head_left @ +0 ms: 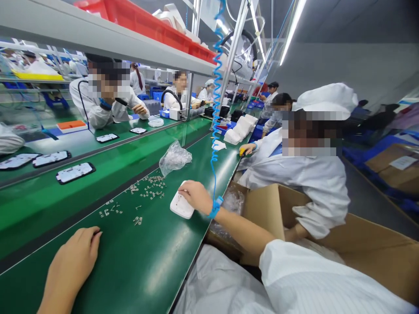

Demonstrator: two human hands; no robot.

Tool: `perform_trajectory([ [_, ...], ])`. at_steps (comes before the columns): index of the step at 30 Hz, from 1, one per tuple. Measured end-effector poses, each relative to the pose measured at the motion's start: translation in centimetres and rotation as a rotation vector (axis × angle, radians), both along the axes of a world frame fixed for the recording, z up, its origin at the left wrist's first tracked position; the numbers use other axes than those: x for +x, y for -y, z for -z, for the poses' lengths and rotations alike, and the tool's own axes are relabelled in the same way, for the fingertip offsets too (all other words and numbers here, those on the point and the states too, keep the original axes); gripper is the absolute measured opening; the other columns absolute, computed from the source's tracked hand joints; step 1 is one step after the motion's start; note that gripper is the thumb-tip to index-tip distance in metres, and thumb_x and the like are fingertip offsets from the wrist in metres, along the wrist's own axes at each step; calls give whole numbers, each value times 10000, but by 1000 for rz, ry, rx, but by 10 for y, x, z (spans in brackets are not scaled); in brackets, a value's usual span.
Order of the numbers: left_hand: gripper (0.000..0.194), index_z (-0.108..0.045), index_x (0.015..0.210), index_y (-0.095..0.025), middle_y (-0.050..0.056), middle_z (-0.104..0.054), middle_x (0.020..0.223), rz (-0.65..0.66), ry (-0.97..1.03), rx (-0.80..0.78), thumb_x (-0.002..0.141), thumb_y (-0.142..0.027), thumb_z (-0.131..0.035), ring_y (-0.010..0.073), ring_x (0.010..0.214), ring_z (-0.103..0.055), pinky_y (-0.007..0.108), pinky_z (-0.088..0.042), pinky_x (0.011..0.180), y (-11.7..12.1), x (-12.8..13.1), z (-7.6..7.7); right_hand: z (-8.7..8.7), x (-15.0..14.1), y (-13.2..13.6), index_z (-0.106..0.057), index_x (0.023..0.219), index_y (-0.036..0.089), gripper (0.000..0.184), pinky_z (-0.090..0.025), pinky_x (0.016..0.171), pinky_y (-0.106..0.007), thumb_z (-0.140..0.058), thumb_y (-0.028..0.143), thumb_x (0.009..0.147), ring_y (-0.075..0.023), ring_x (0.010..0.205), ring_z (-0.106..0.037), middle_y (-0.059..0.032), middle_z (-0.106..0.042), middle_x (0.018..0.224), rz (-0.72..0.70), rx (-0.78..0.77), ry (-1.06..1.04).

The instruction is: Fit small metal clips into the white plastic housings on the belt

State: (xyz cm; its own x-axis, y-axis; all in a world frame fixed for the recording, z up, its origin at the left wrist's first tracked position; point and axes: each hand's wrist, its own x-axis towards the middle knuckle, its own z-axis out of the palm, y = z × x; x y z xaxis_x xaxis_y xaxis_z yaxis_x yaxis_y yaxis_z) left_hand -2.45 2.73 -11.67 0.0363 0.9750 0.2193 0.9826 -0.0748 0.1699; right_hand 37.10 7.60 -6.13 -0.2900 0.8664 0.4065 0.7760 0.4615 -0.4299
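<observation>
My left hand (73, 257) is low over the green work surface (140, 253), its thumb and forefinger pressed together. Whatever is in that pinch, if anything, is too small to make out. My right hand (197, 197), with a blue coiled-cord wrist strap (216, 207), bends over a shallow white plastic cover (182, 209). Its closed fingertips touch or hover just above the cover's inside, and what they hold is hidden. Tiny dark marks or parts show in the cover. Between my hands lie many small metal pieces (153, 187), some in a loose group nearer my left hand.
A clear plastic bag (175, 158) sits beyond the metal pieces. Black-edged panels (75, 172) lie along the green conveyor belt (108, 161). An open cardboard box (265, 209) and a co-worker in white (294, 174) are at my right. A shelf with red bins (147, 28) hangs overhead.
</observation>
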Motion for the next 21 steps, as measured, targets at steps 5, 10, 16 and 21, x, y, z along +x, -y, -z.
perform_trajectory([
  [5, 486, -656, 1035, -191, 135, -710, 1093, 24, 44, 71, 897, -476, -288, 323, 985, -701, 437, -571, 744, 4, 3, -4, -4, 29, -8, -748, 920, 172, 107, -472, 755, -266, -653, 126, 937, -149, 795, -648, -35, -732, 897, -20, -43, -70],
  [10, 323, -593, 987, -287, 69, -678, 1052, 69, 67, 162, 960, -421, -300, 318, 899, -695, 453, -557, 687, 11, 7, -10, 1, 39, 5, -718, 935, 177, 74, -482, 781, -258, -658, 135, 946, -151, 838, -656, -23, -735, 922, -203, -27, 71],
  [16, 295, -628, 1067, -264, 79, -697, 1067, 66, 17, 401, 914, -404, -418, 351, 1062, -654, 498, -539, 835, 20, 27, -20, 14, 24, 35, -703, 943, 212, 156, -517, 792, -310, -563, 211, 1012, -216, 907, -661, -57, -731, 945, -376, 106, 335],
  [21, 173, -613, 1039, -170, 97, -701, 1005, 151, 82, 663, 905, -280, -600, 254, 959, -648, 380, -500, 818, 45, 119, -37, 11, 18, 50, -707, 1020, 175, 183, -530, 815, -329, -527, 145, 1002, -227, 918, -695, -91, -748, 1008, -415, 50, 141],
])
